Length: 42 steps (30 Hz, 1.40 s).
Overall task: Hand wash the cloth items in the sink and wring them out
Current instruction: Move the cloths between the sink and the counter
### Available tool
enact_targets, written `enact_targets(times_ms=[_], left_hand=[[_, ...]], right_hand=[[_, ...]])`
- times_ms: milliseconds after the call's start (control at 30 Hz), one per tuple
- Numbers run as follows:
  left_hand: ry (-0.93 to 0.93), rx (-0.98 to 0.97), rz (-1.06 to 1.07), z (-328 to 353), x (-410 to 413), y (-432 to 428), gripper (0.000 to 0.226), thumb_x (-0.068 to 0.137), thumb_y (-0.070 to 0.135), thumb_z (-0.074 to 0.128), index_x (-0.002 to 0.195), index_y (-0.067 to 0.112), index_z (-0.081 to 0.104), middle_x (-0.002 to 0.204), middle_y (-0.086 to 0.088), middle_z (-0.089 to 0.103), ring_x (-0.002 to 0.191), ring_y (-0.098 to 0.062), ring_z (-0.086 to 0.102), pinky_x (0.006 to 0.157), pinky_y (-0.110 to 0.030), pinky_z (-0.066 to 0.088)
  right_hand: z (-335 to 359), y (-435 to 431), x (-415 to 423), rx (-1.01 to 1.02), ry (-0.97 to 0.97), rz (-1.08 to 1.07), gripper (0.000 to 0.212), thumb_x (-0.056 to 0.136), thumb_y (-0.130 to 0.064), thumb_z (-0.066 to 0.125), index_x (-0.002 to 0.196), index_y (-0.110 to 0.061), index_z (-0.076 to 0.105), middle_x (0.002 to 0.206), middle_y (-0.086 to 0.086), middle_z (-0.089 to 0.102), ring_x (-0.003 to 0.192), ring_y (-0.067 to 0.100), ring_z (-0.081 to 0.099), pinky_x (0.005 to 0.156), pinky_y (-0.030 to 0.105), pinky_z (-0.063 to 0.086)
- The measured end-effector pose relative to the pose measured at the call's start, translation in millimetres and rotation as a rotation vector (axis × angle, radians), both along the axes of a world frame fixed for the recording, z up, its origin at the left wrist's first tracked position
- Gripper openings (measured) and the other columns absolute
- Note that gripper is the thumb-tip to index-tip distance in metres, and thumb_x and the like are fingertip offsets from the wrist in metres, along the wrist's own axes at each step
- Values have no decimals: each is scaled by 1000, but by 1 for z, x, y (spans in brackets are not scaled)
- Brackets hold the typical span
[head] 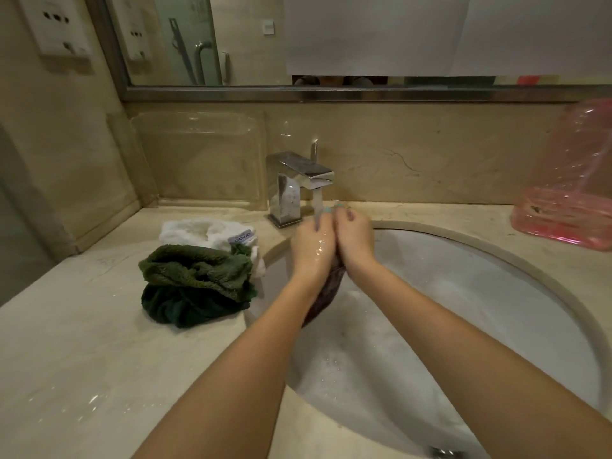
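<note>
My left hand (313,246) and my right hand (354,238) are pressed together under the running tap (299,180), both gripping a dark purplish cloth (326,293). The cloth hangs down between my wrists over the white sink (496,293), which holds soapy water. Water streams from the spout onto my fingers. Most of the cloth is hidden between my palms. A wrung dark green towel (195,286) and a white cloth (205,231) with a label lie bunched on the counter left of the sink.
The beige stone counter (82,359) is wet with droplets. A pink plastic bag (569,193) stands at the back right. A clear plastic holder (202,157) leans against the back wall under the mirror (331,38).
</note>
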<state>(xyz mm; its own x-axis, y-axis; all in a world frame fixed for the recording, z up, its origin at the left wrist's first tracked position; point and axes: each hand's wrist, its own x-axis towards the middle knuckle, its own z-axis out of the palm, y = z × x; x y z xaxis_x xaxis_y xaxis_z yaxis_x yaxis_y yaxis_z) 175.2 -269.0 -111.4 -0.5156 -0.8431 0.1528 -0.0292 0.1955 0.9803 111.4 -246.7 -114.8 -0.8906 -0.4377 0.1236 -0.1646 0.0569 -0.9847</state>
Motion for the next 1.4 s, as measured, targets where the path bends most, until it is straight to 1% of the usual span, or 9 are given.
enact_targets(times_ms=[133, 300, 467, 633, 733, 900, 1067, 1233, 1400], left_hand=[[-23, -123, -84, 5, -5, 14, 46, 103, 29, 41, 59, 16, 46, 58, 1, 48, 55, -11, 44, 54, -30, 33], [-26, 78, -59, 3, -2, -10, 46, 102, 30, 40, 64, 12, 58, 64, -5, 59, 67, -23, 56, 62, -31, 40], [-12, 154, -167, 3, -3, -2, 33, 98, 26, 44, 73, 13, 61, 75, -8, 62, 74, -23, 58, 67, -31, 44], [187, 312, -143, 15, -3, -7, 34, 102, 31, 43, 77, 15, 60, 75, -2, 63, 73, -15, 61, 70, -24, 50], [347, 447, -103, 15, -4, -16, 31, 103, 38, 42, 102, 14, 62, 102, -10, 68, 100, -25, 66, 95, -42, 52], [523, 602, -69, 12, 0, -26, 35, 105, 29, 41, 135, 13, 48, 128, -15, 60, 117, -30, 58, 106, -49, 43], [386, 367, -80, 11, 2, -29, 16, 105, 27, 40, 106, 27, 57, 116, -8, 63, 117, -28, 58, 103, -47, 46], [78, -119, 17, -7, 4, -39, 30, 105, 16, 36, 131, 11, 51, 130, -8, 57, 118, -22, 53, 104, -40, 44], [-47, -87, -27, -7, -4, -24, 19, 103, 22, 40, 116, 12, 51, 111, -10, 60, 103, -25, 57, 88, -36, 45]], right_hand=[[-8, 6, -15, -28, -249, 25, 36, 90, -20, 51, 55, -16, 58, 56, 3, 57, 64, 24, 56, 63, 36, 44], [6, 9, 9, -118, 122, 91, 39, 88, -6, 47, 49, -12, 44, 47, 3, 41, 46, 15, 38, 47, 24, 31], [4, 14, -11, -21, 187, -45, 42, 89, -8, 47, 50, -16, 33, 50, 1, 32, 54, 18, 30, 55, 33, 24], [-14, 24, -32, 229, 251, -45, 36, 101, -29, 44, 67, -16, 45, 65, 0, 49, 71, 24, 49, 66, 36, 37], [-16, 28, -29, 187, 39, 84, 45, 100, -54, 34, 89, -15, 54, 90, 5, 63, 88, 24, 60, 83, 42, 52], [-14, 50, -19, 362, -464, 638, 68, 88, -71, 34, 108, -11, 58, 110, 15, 64, 103, 33, 65, 85, 47, 53], [-10, 51, -24, 56, -440, 589, 34, 94, -36, 55, 120, -15, 58, 116, 17, 67, 105, 35, 64, 92, 53, 52], [0, 44, -34, -387, -608, 403, 26, 105, -25, 39, 124, -13, 52, 118, 18, 66, 103, 31, 66, 71, 41, 59], [1, 26, -8, -72, -206, 266, 20, 103, -14, 42, 93, -9, 59, 83, 6, 64, 77, 17, 62, 62, 23, 49]])
